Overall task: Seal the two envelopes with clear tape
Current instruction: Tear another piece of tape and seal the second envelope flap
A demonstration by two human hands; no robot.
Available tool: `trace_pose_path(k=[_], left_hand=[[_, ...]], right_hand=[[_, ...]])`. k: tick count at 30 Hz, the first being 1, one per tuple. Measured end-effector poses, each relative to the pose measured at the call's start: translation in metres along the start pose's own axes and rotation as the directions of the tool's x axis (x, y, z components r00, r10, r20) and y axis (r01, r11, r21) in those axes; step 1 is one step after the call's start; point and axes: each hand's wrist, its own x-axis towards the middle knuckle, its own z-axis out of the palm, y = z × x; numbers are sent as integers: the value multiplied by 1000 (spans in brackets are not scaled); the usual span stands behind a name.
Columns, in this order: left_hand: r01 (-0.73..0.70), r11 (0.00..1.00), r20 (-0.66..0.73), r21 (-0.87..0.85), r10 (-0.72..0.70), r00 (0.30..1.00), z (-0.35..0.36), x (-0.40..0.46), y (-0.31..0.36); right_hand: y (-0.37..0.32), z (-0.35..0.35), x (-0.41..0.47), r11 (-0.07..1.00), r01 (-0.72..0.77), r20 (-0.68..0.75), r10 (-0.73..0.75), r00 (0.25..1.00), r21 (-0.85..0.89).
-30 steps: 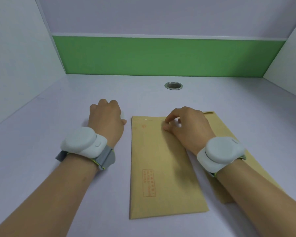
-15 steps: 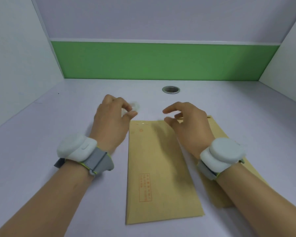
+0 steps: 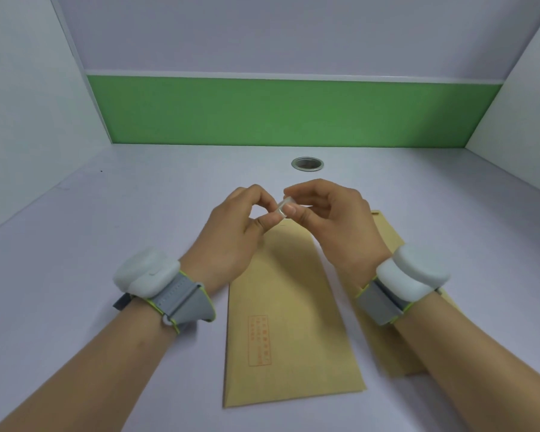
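Observation:
Two brown envelopes lie flat on the pale desk. The nearer envelope has a red printed box on its lower left. The second envelope lies partly under it, to the right, and my right forearm covers much of it. A small roll of clear tape is held above the top edge of the nearer envelope. My left hand pinches it from the left. My right hand pinches it from the right, thumb on the roll. Both hands are raised off the envelopes.
A round metal cable grommet is set in the desk behind my hands. A green back panel and white side walls close in the desk on three sides. Both wrists carry white devices on grey straps.
My left hand has lifted the tape roll from the desk and moved right. My right hand has left the envelope's top edge and met it, both now pinching the roll.

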Motion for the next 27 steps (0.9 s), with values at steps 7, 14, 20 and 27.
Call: trace_pose_path(k=[7,14,20,27], left_hand=[[-17,999,-5,-42,17,1000,1,-1,2],[-26,988,-46,-153,19,999,0,0,4],[-4,969,-48,-246,-8,999,-4,0,9],[1,972,-36,-233,-9,999,-7,-2,12]], right_hand=[[0,-2,1,998,-19,-1,19,1000,67],[3,-3,3,982,-45,-19,50,999,183],[4,-5,4,947,-75,15,75,997,313],[2,-9,3,886,-108,64,88,994,451]])
